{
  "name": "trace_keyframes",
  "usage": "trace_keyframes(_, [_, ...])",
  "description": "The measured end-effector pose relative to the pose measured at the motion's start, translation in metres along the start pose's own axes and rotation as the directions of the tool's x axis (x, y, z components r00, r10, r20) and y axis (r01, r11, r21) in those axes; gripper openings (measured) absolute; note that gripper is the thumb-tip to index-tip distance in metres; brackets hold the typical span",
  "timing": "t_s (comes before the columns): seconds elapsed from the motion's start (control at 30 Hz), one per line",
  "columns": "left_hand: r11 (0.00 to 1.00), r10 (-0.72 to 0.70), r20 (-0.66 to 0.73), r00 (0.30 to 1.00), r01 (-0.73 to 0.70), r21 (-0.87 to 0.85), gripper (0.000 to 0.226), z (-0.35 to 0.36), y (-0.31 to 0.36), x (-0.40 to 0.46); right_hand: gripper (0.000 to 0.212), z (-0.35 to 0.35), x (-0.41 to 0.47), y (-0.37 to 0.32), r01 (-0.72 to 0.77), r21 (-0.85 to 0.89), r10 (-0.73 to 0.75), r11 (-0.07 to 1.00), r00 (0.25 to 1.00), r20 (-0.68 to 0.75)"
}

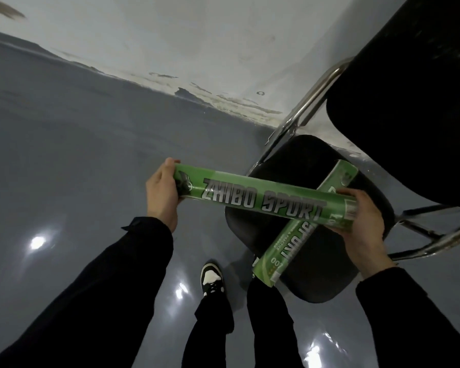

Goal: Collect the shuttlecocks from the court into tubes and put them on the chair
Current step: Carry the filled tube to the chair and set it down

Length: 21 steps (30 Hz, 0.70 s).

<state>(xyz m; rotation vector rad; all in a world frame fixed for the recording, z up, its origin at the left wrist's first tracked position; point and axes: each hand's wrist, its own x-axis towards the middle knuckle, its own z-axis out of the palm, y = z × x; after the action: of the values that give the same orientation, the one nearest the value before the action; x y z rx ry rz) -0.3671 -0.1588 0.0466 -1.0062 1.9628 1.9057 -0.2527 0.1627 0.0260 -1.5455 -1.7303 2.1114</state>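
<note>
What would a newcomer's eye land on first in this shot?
The green tube marked ZHIBO SPORT, held level at centre frame with the left hand gripping one end and the right hand the other. Beneath it a second green tube lies across the black chair seat.

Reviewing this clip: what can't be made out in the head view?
- Held tube: contents; left hand and right hand cover both ends.
- Second tube on the chair: middle crossed by the held tube, contents unseen.
- Chair back: cut off by the top and right edges.
- Court, shuttlecocks: outside the frame.
</note>
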Motion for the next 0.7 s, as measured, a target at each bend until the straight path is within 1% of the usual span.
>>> trace_keyframes(0.07, [0.999,0.033,0.03,0.999,-0.032,-0.039,0.025,-0.002,0.0,-0.001,0.027,0.001,0.001,0.004,-0.09,0.119,0.09,0.989,0.996,0.003])
trace_keyframes(0.13, [0.996,0.045,0.021,0.999,-0.043,-0.076,0.026,-0.006,0.002,-0.002,0.031,0.002,0.0,0.006,-0.116,0.161,0.105,0.98,0.992,0.075])
trace_keyframes(0.17, [0.994,0.048,0.003,0.999,-0.047,-0.094,0.027,-0.008,0.003,-0.001,0.031,0.004,-0.001,0.006,-0.091,0.144,0.076,0.985,0.991,0.111])
trace_keyframes(0.23, [0.994,0.051,-0.019,0.998,-0.053,-0.094,0.028,-0.012,0.003,0.003,0.03,0.008,-0.003,0.004,0.016,0.109,-0.032,0.994,0.988,0.152])
trace_keyframes(0.33, [0.995,0.027,-0.038,0.999,-0.031,-0.092,0.03,-0.018,-0.002,0.004,0.032,0.014,-0.008,-0.002,0.168,0.075,-0.176,0.983,0.976,0.126])
trace_keyframes(0.4, [0.997,-0.006,-0.051,0.999,0.002,-0.077,0.033,-0.02,-0.002,0.004,0.033,0.017,-0.011,-0.005,0.233,-0.001,-0.231,0.973,0.965,0.121])
trace_keyframes(0.47, [0.997,-0.034,-0.061,0.998,0.03,-0.072,0.036,-0.021,-0.001,0.005,0.034,0.017,-0.012,-0.005,0.258,-0.05,-0.25,0.965,0.959,0.131])
trace_keyframes(0.5, [0.992,-0.032,-0.048,0.998,0.026,-0.122,0.036,-0.023,-0.003,0.005,0.034,0.018,-0.012,-0.003,0.223,-0.038,-0.217,0.974,0.967,0.131])
trace_keyframes(0.53, [0.982,-0.022,-0.033,0.999,0.015,-0.186,0.036,-0.024,-0.005,0.004,0.033,0.018,-0.013,-0.002,0.155,-0.002,-0.154,0.988,0.981,0.122])
trace_keyframes(0.57, [0.961,-0.039,-0.001,0.999,0.038,-0.274,0.035,-0.026,-0.007,0.002,0.034,0.017,-0.013,-0.001,0.069,0.047,-0.074,0.997,0.992,0.106])
trace_keyframes(0.6, [0.91,-0.081,0.068,0.994,0.102,-0.401,0.034,-0.027,-0.006,0.001,0.038,0.017,-0.013,-0.001,-0.019,0.09,0.01,0.996,0.994,0.106])
trace_keyframes(0.63, [0.867,-0.106,0.156,0.982,0.168,-0.469,0.034,-0.028,-0.005,0.002,0.044,0.016,-0.012,0.0,-0.1,0.104,0.086,0.99,0.987,0.133])
trace_keyframes(0.67, [0.854,-0.123,0.178,0.976,0.195,-0.482,0.034,-0.031,-0.005,0.004,0.048,0.014,-0.012,-0.001,-0.164,0.095,0.146,0.982,0.974,0.172])
trace_keyframes(0.7, [0.887,-0.118,0.146,0.982,0.171,-0.428,0.033,-0.033,-0.01,0.007,0.048,0.012,-0.011,-0.001,-0.202,0.065,0.185,0.977,0.96,0.212])
